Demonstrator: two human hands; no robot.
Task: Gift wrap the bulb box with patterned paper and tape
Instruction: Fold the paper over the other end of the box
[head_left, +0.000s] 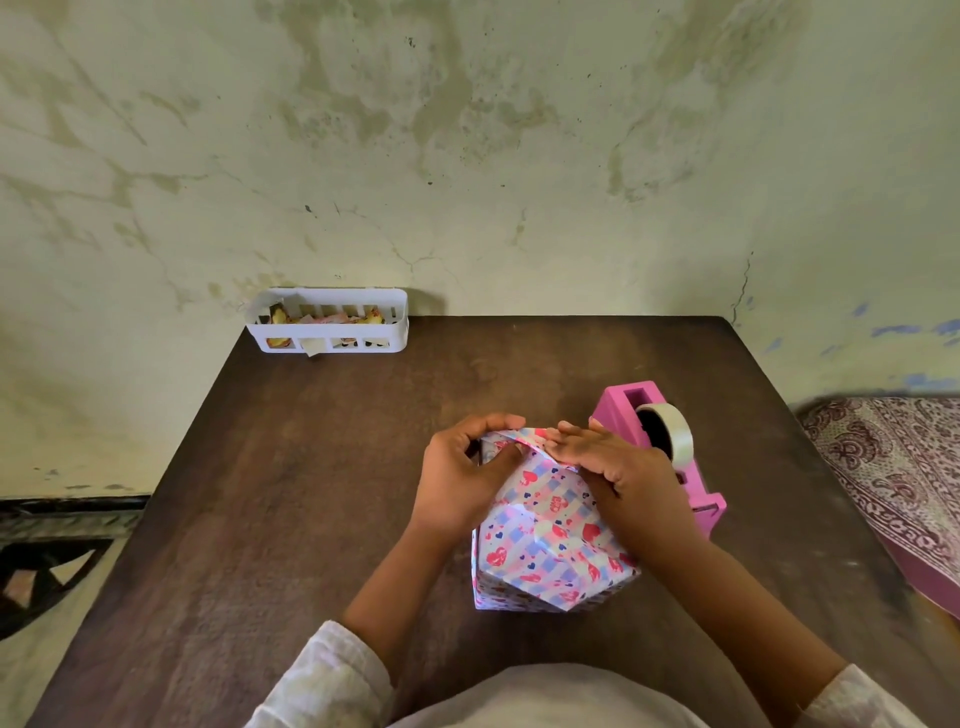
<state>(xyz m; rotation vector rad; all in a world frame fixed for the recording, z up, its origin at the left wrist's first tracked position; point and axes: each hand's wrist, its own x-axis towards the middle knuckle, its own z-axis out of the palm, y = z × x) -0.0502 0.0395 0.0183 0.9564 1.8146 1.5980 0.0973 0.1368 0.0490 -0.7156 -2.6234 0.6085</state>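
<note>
Both hands work the far end of the wrapped bulb box (545, 540): the left hand (462, 475) pinches the folded heart-patterned paper (524, 439) at its far left corner, fingers curled over the top, while the right hand (618, 473) lies with fingers pressing the flap down. That box sits right of the dark wooden table's (311, 493) centre, just beside a pink tape dispenser (670, 452) on its right. Open tabletop lies to the left and beyond, up to a white slotted basket (330, 322) at the far edge against the wall.
</note>
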